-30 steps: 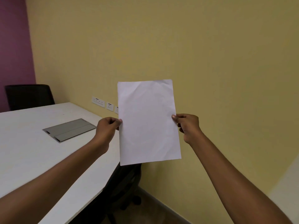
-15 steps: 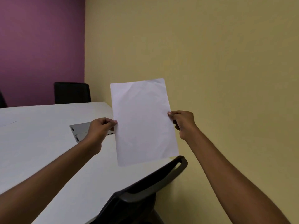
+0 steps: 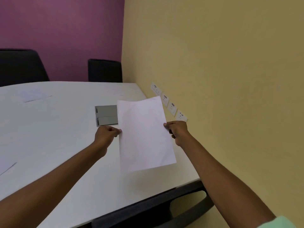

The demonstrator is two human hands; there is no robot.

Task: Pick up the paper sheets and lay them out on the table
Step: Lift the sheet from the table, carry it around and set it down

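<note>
Since a second ago your view has swung left and down: the purple wall now fills the top left, a second chair [image 3: 21, 66] has come in beside the first chair [image 3: 105, 70], and far more of the worktop [image 3: 57, 137] shows. The sheet [image 3: 144, 134], which hung in front of the yellow wall before, now hangs over the worktop's right end, and your arms reach further out over it.

Your sheet covers the right part of the grey hatch [image 3: 106, 115] set in the worktop. Two more sheets lie flat at far left, one at the back [image 3: 34, 94] and one cut off by the frame edge [image 3: 5, 165]; both are pale on pale and hard to make out. A near chair [image 3: 164, 209] is cut off at the bottom. The sockets [image 3: 169, 104] on the wall are blurred.

Your left hand [image 3: 107, 134] pinches the sheet's left edge at mid-height, thumb and fingers closed on it. Your right hand [image 3: 177, 131] pinches the right edge a little higher, likewise closed on the paper. The sheet hangs between the two grips, tilted slightly, above the worktop; whether its lower edge touches the surface you cannot tell.
</note>
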